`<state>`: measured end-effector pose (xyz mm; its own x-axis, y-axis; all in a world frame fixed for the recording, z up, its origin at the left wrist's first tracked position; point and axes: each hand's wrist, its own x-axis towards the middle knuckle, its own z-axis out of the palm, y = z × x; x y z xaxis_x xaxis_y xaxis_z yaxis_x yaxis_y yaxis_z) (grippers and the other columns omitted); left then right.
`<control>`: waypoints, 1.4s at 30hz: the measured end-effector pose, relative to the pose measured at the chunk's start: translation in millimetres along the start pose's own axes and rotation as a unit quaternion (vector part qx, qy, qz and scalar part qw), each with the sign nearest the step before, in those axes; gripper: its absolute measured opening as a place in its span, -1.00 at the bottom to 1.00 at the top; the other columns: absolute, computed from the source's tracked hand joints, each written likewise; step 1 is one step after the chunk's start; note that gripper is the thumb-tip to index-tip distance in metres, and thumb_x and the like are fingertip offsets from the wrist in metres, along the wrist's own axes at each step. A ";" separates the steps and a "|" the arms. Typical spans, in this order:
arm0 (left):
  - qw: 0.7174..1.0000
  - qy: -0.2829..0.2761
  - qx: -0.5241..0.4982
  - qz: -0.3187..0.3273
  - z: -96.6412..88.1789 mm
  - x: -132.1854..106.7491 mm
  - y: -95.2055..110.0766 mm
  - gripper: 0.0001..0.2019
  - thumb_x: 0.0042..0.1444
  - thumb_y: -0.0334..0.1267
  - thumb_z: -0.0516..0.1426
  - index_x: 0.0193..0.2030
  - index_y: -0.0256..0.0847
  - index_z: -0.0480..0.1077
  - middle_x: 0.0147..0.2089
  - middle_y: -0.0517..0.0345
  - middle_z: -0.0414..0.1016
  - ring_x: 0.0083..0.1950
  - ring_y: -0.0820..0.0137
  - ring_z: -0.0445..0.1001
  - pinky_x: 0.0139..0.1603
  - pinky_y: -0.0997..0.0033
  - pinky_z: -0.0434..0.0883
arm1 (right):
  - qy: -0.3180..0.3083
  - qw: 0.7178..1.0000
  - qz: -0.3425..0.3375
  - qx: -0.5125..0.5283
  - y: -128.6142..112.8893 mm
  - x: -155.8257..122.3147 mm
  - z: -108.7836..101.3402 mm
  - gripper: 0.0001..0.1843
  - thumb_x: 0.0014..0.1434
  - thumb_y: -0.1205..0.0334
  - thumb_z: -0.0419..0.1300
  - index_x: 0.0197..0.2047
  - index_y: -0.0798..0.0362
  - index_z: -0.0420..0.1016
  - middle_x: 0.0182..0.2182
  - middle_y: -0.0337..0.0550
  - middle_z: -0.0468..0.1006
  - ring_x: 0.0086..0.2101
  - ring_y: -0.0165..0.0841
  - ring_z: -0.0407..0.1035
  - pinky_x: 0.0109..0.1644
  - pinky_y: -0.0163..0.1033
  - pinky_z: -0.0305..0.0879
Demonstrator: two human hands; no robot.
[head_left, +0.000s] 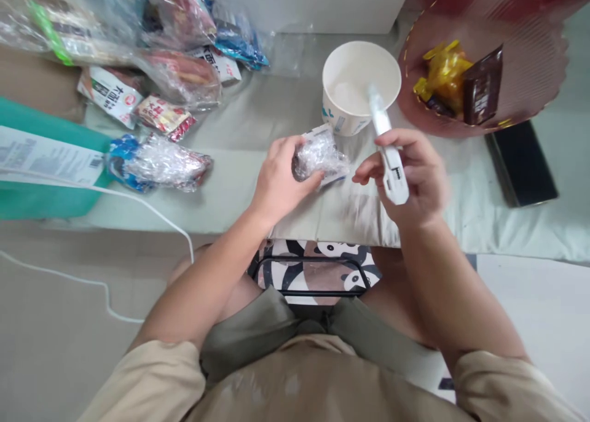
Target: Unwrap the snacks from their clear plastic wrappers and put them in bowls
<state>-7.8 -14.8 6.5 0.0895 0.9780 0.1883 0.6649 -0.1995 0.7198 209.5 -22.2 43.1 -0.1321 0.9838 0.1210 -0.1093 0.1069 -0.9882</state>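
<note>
My left hand (279,179) is closed around a small dark item in clear crinkled plastic wrap (318,155), held just above the table edge. My right hand (410,173) grips a white plastic utensil (389,155) whose far end reaches over the rim of a white paper bowl (362,87). The bowl stands upright behind both hands and looks empty inside. The two hands sit close together, a short gap between the wrapped item and my right fingers.
Several snack packets in plastic (159,161) lie at the back left beside a teal box (41,170). A red basket (516,53) with sweets stands back right, a black phone (523,164) beside it. A white cable (138,204) hangs off the table.
</note>
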 end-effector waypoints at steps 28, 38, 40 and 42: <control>0.997 0.023 0.013 0.079 7.6 -14.2 -1.4 -0.75 0.25 -0.01 0.26 -0.14 -0.13 0.57 0.38 -0.05 0.20 0.28 0.10 0.45 0.35 -0.02 0.45 | -0.038 0.946 -0.084 -0.312 13.3 -15.6 17.0 -0.78 0.35 0.03 0.17 -0.03 -0.06 0.38 -0.45 -0.29 0.49 -0.52 -0.40 0.34 -0.41 -0.24 0.24; 0.998 0.011 0.019 0.061 7.6 -12.7 3.2 -0.83 0.31 -0.10 0.19 -0.11 -0.11 0.53 0.23 -0.05 0.31 0.20 0.18 0.47 0.31 0.08 0.44 | -0.081 0.968 -0.049 -0.234 4.4 -45.7 -21.2 -0.76 0.33 0.03 0.21 -0.05 -0.02 0.44 -0.41 -0.22 0.65 -0.56 -0.42 0.40 -0.49 -0.26 0.28; 0.997 0.015 0.016 0.069 7.1 -11.4 2.0 -0.86 0.29 -0.14 0.20 -0.11 -0.08 0.54 0.19 -0.04 0.34 0.20 0.19 0.47 0.32 0.10 0.42 | -0.074 0.981 -0.005 -0.180 3.9 -47.1 -29.0 -0.72 0.30 -0.02 0.25 -0.07 -0.01 0.47 -0.40 -0.20 0.68 -0.59 -0.43 0.39 -0.53 -0.27 0.28; 0.997 0.024 0.024 0.066 5.1 -9.5 1.8 -0.88 0.28 -0.16 0.20 -0.12 -0.06 0.54 0.14 -0.02 0.38 0.22 0.16 0.45 0.33 0.07 0.41 | -0.044 0.993 0.044 -0.101 5.1 -43.0 -36.7 -0.66 0.24 -0.12 0.28 -0.18 0.00 0.49 -0.46 -0.20 0.65 -0.64 -0.43 0.35 -0.61 -0.28 0.21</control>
<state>-3.7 -24.2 2.6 0.1432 0.9391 0.3123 0.6849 -0.3218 0.6537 250.8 -58.7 29.3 -0.2180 0.9754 0.0323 0.1054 0.0564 -0.9928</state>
